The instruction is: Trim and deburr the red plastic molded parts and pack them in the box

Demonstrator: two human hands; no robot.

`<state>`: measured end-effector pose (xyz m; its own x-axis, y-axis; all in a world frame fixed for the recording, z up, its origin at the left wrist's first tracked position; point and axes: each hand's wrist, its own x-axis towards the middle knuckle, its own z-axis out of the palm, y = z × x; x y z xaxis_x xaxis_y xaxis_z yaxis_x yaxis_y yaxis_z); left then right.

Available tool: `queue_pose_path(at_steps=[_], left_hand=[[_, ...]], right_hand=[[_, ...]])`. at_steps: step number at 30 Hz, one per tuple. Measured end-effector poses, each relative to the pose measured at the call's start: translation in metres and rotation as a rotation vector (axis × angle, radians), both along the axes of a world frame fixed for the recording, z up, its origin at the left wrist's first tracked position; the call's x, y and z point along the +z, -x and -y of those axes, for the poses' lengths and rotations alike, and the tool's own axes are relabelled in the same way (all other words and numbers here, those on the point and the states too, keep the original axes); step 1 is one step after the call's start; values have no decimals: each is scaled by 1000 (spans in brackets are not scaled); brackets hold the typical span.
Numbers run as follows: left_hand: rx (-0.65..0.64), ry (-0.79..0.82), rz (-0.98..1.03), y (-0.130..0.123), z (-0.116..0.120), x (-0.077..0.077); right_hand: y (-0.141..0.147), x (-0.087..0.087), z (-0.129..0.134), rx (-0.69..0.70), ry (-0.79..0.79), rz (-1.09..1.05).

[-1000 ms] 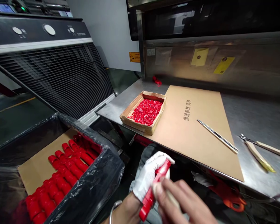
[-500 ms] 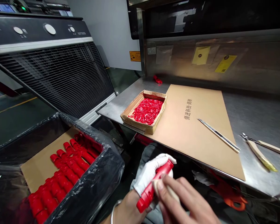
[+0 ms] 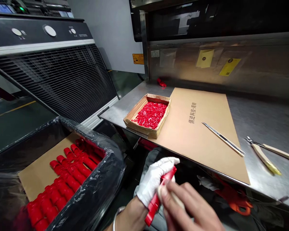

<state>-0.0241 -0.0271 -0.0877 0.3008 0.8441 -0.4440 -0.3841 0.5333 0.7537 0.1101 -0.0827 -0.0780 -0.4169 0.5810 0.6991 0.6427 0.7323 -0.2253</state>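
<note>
My left hand [image 3: 153, 178], in a white glove, is closed around a red tubular plastic part [image 3: 154, 207] in front of my lap. The part lies at a slant, its lower end sticking out below the glove. My bare right hand [image 3: 191, 203] is closed, pinching an off-white, rounded piece [image 3: 177, 200] against the side of the part. My fingers cover much of that piece, so I cannot make out its kind. Beyond my hands, at the table's near edge, stands a shallow cardboard box [image 3: 141, 130] with many small red plastic scraps [image 3: 152, 114].
A plastic-lined bin [image 3: 110, 170] at left holds rows of red parts [image 3: 69, 175] on cardboard. On the metal table [image 3: 262, 125] lie a cardboard sheet [image 3: 183, 134], a pointed tweezer-like tool [image 3: 223, 138], pliers [image 3: 265, 155] and a red piece [image 3: 161, 82]. Orange-handled scissors [image 3: 242, 208] show below.
The red part has turned in my gloved left hand, and its lower end has shifted slightly down and right. My right hand keeps the pale piece against it. The view has shifted slightly.
</note>
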Motion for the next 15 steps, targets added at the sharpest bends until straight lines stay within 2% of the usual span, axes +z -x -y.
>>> queue_pose_path(at_steps=[3, 6, 8, 10, 15], left_hand=[[-18, 28, -40, 0, 0, 4], [65, -37, -53, -1, -1, 7], [38, -3, -55, -1, -2, 8], [-1, 31, -67, -1, -2, 8], [77, 0, -16, 0, -3, 3]], right_hand=[[0, 0, 2, 24, 59, 6], [-1, -1, -1, 5, -10, -11], [-1, -1, -2, 34, -13, -11], [-1, -1, -4, 75, 22, 6], [2, 1, -4, 30, -2, -47]])
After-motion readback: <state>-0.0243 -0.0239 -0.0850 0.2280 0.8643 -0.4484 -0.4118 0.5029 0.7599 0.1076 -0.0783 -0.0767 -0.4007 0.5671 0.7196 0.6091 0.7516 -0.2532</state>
